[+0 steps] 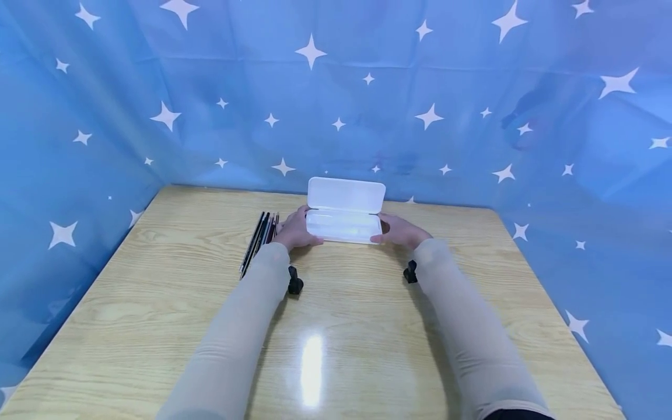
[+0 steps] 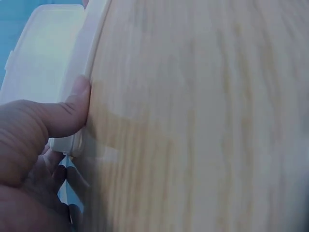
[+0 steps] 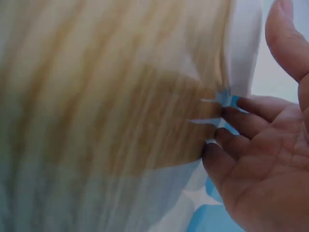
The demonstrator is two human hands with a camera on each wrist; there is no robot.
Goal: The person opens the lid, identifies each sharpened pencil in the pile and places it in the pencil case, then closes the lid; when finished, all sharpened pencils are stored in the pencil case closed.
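On my feeds, the left hand (image 1: 296, 229) pinches the 9 o'clock end of the white case (image 1: 343, 227), thumb on its front wall, fingers bent around the end. The right hand (image 1: 401, 230) is spread about the 3 o'clock end, thumb apart from the loose fingers; I can't tell whether that thumb presses the wall. I judge the step to be steadying the open case, so I'd hold low with light, even pressure and leave the raised lid (image 1: 346, 195) free. The case sits toward 12 o'clock on the tabletop (image 1: 357, 321), its long axis running about 9 to 3, the lid rising from its 12 o'clock edge with the inside facing 6. Beyond the left hand, pencils (image 1: 259, 239) lie roughly 1 to 7, toward the case's 9 o'clock.
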